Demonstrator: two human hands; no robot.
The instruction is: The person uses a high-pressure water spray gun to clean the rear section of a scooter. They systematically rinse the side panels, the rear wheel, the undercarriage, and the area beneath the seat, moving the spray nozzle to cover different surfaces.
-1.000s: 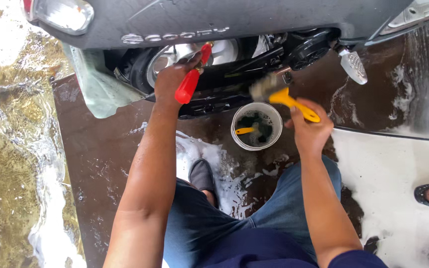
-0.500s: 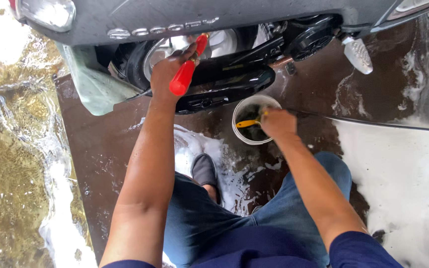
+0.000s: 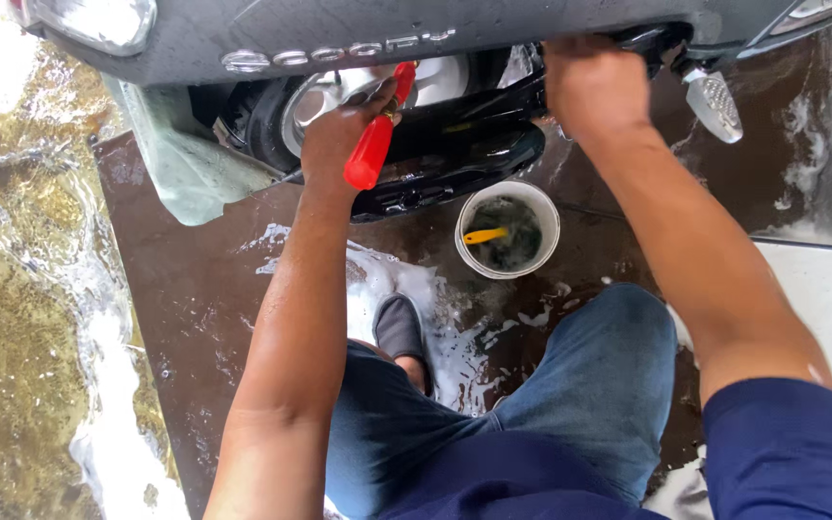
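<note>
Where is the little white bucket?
In the head view, the white bucket sits on the wet brown floor near the middle, just below the black scooter, between the person's two arms and just beyond the knee, with a yellow handle inside.

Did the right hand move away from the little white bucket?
Yes. The right hand was down in the white bucket half a second ago; now it is up on the scooter's dark body, above the bucket. A yellow-handled brush lies in the bucket.

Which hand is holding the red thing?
The left hand grips the red plastic spray handle; the right hand holds nothing red and presses the dark scooter body.
</note>
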